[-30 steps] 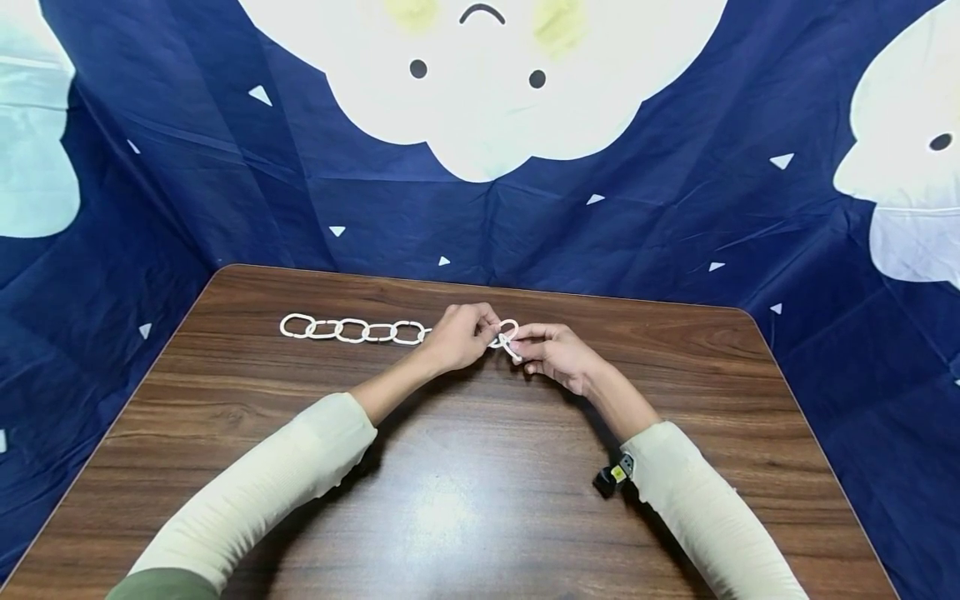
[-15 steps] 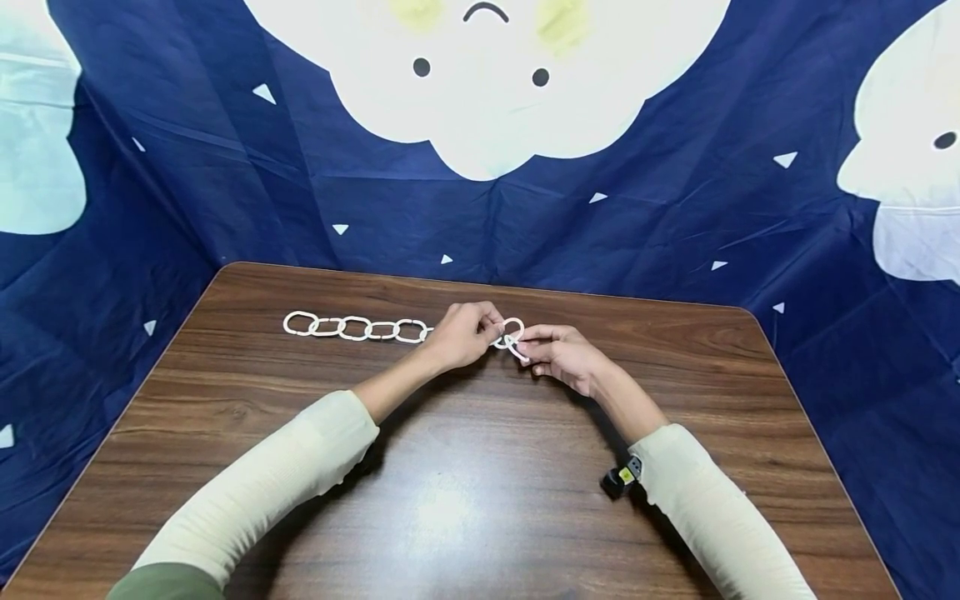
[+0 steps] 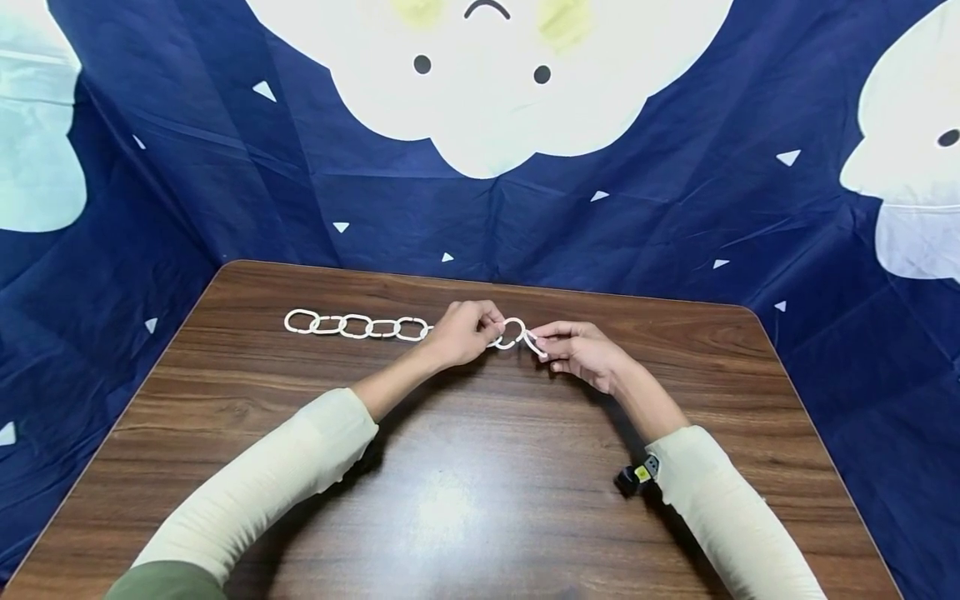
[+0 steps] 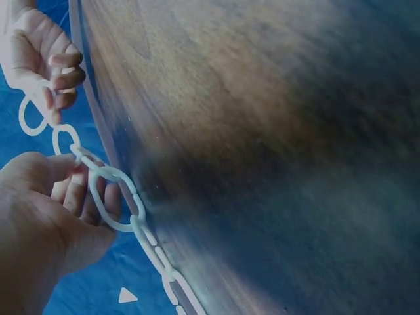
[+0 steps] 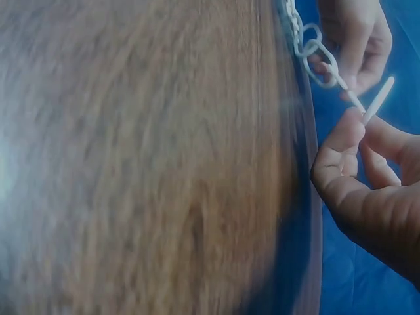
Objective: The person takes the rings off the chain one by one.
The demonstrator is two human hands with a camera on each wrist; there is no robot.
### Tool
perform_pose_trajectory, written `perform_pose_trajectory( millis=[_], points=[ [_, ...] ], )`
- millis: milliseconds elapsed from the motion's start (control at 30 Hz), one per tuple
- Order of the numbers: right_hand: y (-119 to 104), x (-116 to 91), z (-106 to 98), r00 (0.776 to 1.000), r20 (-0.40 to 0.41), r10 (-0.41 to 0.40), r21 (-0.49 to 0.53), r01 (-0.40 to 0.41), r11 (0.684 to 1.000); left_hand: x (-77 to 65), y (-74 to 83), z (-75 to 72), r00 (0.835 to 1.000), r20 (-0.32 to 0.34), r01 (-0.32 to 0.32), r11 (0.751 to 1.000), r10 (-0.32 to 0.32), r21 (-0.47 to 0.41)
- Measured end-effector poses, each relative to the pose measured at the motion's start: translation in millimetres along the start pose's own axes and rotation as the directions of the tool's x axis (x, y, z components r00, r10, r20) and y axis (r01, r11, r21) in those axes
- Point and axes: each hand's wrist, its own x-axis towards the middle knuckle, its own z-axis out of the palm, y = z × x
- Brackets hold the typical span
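Note:
A chain of white plastic links (image 3: 371, 327) runs left to right along the far part of the table. My left hand (image 3: 462, 335) pinches it near its right end, covering part of it. Just right of those fingers, one round link (image 3: 512, 319) lies flat in the head view. My right hand (image 3: 585, 354) pinches the end link (image 3: 535, 345) between thumb and fingers, tilted, at that round link's right side. The right wrist view shows this end link (image 5: 379, 100) nearly edge-on. In the left wrist view, several links (image 4: 134, 220) trail past my left palm.
The brown wooden table (image 3: 465, 433) has its far edge just beyond the chain. Behind it hangs a dark blue cloth (image 3: 405, 208) with white clouds. A small black device (image 3: 628, 479) sits at the right sleeve's cuff.
My right hand has drawn rightward with the end link, away from the left hand, and more of the round link between them shows. My left hand has stayed nearly still on the chain.

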Motion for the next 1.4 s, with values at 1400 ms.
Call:
perform_pose_trajectory(
  millis=[1400],
  points=[
    [4,-20,-62,0.946,-0.324,0.014,-0.172,-0.074,0.982,29.5,-40.1,24.1,0.993,0.098,-0.079,0.977,0.060,0.199]
  ],
)
